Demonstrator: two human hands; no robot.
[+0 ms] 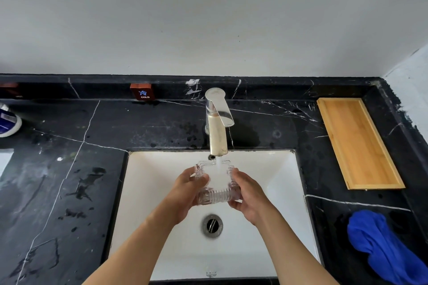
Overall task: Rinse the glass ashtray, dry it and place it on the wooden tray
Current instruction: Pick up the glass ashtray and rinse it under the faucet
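Note:
A clear ribbed glass ashtray [216,186] is held over the white sink [273,169], right under the spout of the faucet [217,122]. Water runs from the spout into the ashtray. My left hand [187,192] grips its left side, thumb over the rim. My right hand [249,194] grips its right side. An empty wooden tray [357,143] lies on the counter at the right. A crumpled blue cloth [379,245] lies on the counter at the near right.
The counter [69,169] is black marble with white veins and wet patches. A drain [212,224] sits in the sink bottom. A small red "COLD" sign [143,91] stands on the back ledge. A blue and white container [8,120] is at the far left edge.

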